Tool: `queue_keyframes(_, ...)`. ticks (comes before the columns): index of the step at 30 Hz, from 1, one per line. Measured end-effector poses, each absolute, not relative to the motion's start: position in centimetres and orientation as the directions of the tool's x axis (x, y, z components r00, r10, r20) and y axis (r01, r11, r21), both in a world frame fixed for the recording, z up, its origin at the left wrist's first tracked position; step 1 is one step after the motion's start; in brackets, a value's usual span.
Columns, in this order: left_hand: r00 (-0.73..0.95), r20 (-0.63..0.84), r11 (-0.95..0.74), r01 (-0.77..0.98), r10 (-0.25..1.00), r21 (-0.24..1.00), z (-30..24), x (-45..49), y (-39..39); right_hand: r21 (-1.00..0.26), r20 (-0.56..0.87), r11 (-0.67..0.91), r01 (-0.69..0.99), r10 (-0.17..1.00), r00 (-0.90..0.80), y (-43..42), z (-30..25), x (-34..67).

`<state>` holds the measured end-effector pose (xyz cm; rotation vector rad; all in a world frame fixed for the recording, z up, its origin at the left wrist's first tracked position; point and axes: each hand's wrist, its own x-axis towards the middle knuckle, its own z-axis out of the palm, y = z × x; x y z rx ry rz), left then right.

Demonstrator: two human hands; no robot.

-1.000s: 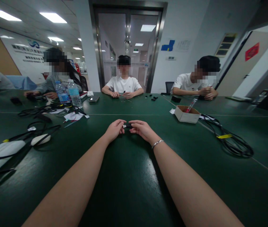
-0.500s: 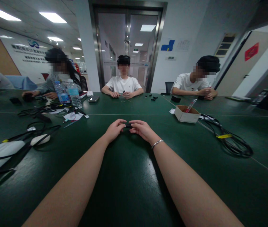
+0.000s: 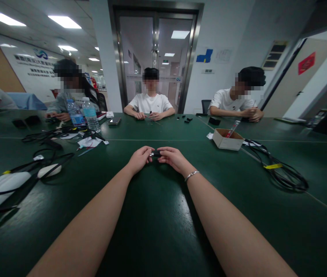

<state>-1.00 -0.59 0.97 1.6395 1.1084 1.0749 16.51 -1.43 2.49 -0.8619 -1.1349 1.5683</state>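
Over the middle of the green table (image 3: pixel 163 215), both of my hands meet at a small black object with a shiny silver end (image 3: pixel 156 153). My left hand (image 3: pixel 140 159) pinches the silver end at its left. The dark part at the right sits between the thumb and fingers of my right hand (image 3: pixel 172 158), whose wrist wears a silver bracelet (image 3: pixel 191 176). Fingertips cover part of the object, and its exact kind is too small to tell.
Left are bottles (image 3: pixel 91 115), a phone (image 3: pixel 114 121), tangled black cables (image 3: pixel 48 132) and a white mouse (image 3: pixel 49 170). Right are an open cardboard box (image 3: pixel 227 143) and a coiled cable (image 3: pixel 287 179). Several people sit around the table, one person (image 3: pixel 151 103) directly opposite.
More of the object's silver end shows between my hands, which have barely moved. At the left, a co-worker's hand has drawn back from a black item on the table.
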Motion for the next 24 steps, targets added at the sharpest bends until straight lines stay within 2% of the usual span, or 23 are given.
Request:
queue_keyframes(5,0.226,0.218,-0.27,0.229,0.949,0.935,1.05,-1.01,-0.75,-0.948,-0.009,-0.09,-0.305,0.966,-0.258,-1.48,2.53,16.48)
queue_keyframes(24,0.283,0.195,-0.257,0.204,0.939,0.945,1.26,-0.96,-0.77,-0.949,0.004,-0.084,-0.304,0.961,-0.278,-1.02,2.08,16.59)
